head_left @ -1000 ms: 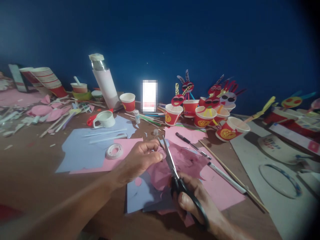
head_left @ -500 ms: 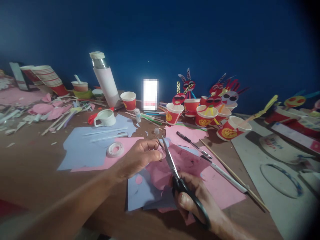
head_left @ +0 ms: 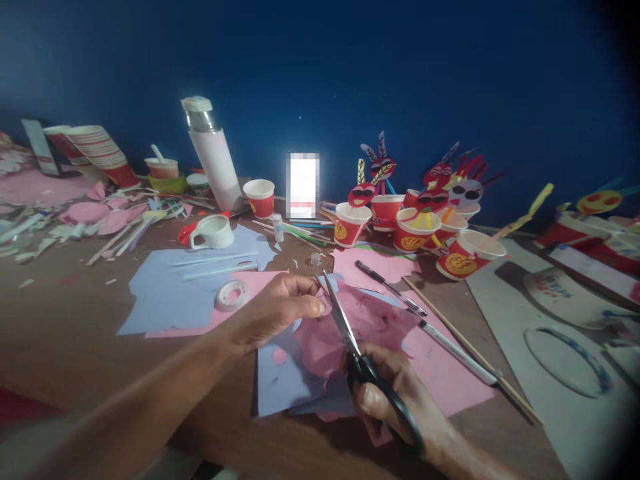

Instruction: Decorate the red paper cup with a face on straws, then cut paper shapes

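My right hand (head_left: 393, 393) is closed around the black handles of a pair of scissors (head_left: 343, 320), whose blades point up and away, slightly apart. Pinched between thumb and fingers of my left hand (head_left: 287, 310) is a small piece of pink paper (head_left: 325, 305), right beside the blade tips; its full outline is hidden by the fingers. Below both hands lie pink paper sheets (head_left: 320, 350) and a blue paper sheet (head_left: 280, 393). A small pink paper disc (head_left: 279, 357) rests on the blue one.
Left of my hands are a roll of tape (head_left: 232, 295) and a white cup (head_left: 214, 232). A flask (head_left: 215, 163) stands behind. Paper cups (head_left: 353, 223) with paper figures line the back right. A pen (head_left: 387, 287), a marker (head_left: 457, 352) and a stick (head_left: 465, 343) lie at right.
The view has shifted slightly. Both hands keep their holds, with the scissors and the pink paper piece staying close together; the blades look about as far apart as before.
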A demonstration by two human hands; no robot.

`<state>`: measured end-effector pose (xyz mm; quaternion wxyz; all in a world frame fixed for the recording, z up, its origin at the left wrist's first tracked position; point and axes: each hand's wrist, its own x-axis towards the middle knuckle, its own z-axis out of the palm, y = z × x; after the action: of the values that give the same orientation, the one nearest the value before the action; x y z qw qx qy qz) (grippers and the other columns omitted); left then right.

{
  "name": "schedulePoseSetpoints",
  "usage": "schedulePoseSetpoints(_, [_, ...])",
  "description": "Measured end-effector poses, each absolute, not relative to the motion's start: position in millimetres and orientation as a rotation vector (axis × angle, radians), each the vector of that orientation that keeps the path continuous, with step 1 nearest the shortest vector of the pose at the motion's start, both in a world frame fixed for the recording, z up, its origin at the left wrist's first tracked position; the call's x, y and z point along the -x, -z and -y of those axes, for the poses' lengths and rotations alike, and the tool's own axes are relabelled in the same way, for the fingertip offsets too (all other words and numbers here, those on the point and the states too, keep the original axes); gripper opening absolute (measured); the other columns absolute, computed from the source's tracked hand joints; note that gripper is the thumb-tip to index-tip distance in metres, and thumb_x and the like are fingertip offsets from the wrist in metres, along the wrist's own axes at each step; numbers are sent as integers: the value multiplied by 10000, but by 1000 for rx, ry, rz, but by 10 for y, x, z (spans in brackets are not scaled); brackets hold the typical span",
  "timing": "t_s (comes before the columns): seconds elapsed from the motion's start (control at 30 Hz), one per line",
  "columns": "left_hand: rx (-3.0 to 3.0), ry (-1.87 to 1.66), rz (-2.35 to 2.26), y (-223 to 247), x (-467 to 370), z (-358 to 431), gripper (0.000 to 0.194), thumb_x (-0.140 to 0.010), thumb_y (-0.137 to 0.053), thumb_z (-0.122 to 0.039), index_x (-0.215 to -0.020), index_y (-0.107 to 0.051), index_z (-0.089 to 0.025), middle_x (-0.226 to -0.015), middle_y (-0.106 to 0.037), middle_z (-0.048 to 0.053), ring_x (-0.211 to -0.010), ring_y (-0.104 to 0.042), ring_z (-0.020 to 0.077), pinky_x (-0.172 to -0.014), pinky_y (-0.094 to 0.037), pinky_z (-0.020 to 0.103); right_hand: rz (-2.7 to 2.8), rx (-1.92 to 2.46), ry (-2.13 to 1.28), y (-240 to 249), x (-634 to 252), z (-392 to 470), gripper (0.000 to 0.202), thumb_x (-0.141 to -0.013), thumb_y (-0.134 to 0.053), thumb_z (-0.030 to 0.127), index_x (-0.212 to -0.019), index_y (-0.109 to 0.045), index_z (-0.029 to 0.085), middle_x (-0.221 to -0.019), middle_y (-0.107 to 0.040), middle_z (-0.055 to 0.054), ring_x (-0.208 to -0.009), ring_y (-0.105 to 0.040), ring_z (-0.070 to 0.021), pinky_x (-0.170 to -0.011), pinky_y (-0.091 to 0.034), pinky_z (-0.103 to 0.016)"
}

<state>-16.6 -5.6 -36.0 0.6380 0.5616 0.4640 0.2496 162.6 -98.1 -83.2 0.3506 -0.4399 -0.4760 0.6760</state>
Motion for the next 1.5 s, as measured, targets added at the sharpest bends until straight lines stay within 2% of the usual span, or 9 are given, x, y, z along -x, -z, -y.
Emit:
schedulePoseSetpoints(0.2, [-1265, -605, -945, 414, 180, 26, 156, -652, -588, -211, -525, -520, -151, -519, -431, -55, -471, -304, 62, -459, -228, 204, 1237, 1133, -1749, 839, -1607, 968, 534, -607, -643, 648, -771, -463, 172, -430, -436, 77, -310, -386, -56, -306, -283, -154])
schedulePoseSetpoints(0.33, [-1244, -621, -899, 421, 180, 12, 140, -641, -606, -194, -533, -536, -138, -547, -456, -51, -509, -347, 62, -486, -244, 202, 1251, 1130, -1747, 825, -1612, 963, 520, -628, -634, 642, -760, -468, 167, -407, -429, 79, -303, -377, -53, -302, -272, -148])
schedulePoseSetpoints(0.5, [-1216, -634, -898, 386, 168, 11, 157, -648, -597, -169, -511, -526, -141, -513, -437, -59, -474, -311, 56, -479, -239, 213, 1285, 1133, -1736, 807, -1622, 972, 510, -643, -621, 643, -755, -463, 171, -416, -437, 74, -307, -380, -55, -301, -261, -152])
schedulePoseSetpoints(0.67, [-1198, -582, -854, 398, 173, 5, 125, -647, -605, -167, -532, -573, -134, -559, -505, -47, -516, -381, 60, -504, -270, 201, 1347, 1098, -1702, 815, -1640, 967, 479, -682, -599, 628, -766, -486, 170, -449, -475, 57, -343, -391, -62, -330, -288, -166])
schedulePoseSetpoints(0.93, [-1158, -545, -830, 392, 166, 13, 83, -649, -598, -128, -583, -644, -148, -557, -558, -47, -508, -417, 61, -510, -291, 198, 1398, 1072, -1703, 815, -1653, 953, 453, -708, -595, 608, -799, -506, 173, -527, -488, 50, -403, -387, -61, -368, -303, -170])
schedulePoseSetpoints(1.07, [-1167, -549, -862, 380, 150, 9, 83, -630, -610, -139, -551, -630, -148, -515, -532, -54, -478, -395, 62, -511, -292, 208, 1410, 1078, -1686, 808, -1664, 970, 446, -711, -601, 595, -811, -510, 170, -553, -470, 50, -426, -394, -63, -378, -316, -169])
schedulePoseSetpoints(1.27, [-1207, -528, -862, 382, 144, 8, 131, -628, -587, -143, -498, -588, -159, -401, -405, -85, -428, -327, 60, -500, -275, 217, 1387, 1121, -1688, 803, -1656, 971, 465, -695, -601, 613, -793, -503, 169, -500, -457, 62, -376, -371, -54, -345, -301, -161])
schedulePoseSetpoints(1.5, [-1192, -533, -882, 404, 151, 6, 133, -626, -600, -142, -494, -594, -155, -418, -450, -83, -402, -300, 45, -473, -261, 216, 1365, 1161, -1712, 764, -1634, 966, 496, -667, -603, 645, -771, -501, 170, -457, -479, 55, -345, -371, -58, -324, -291, -162])
